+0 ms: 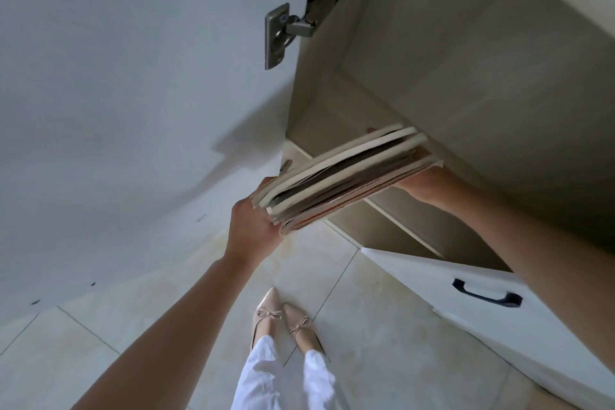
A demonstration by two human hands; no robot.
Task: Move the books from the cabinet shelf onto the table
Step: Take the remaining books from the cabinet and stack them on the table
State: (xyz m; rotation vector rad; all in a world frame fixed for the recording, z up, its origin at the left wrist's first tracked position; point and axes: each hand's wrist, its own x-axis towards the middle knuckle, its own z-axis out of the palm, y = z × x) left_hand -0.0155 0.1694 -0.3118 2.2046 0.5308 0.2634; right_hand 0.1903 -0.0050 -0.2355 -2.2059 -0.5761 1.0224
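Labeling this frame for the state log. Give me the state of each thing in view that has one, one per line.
stack of books: tilted, held in the air at the cabinet opening, by both ends
left hand: grips the stack's near end
right hand: holds the far end from beneath, mostly hidden
cabinet door: open
hinge: extended
drawer: front sticks out, looks partly open

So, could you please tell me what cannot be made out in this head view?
- Table: outside the head view.
- Right hand: fingers hidden under the stack of books.
- Left hand: fingertips hidden behind the stack.
- Book titles and count: blurred, only edges show.
- Cabinet shelf interior: covered by the stack.
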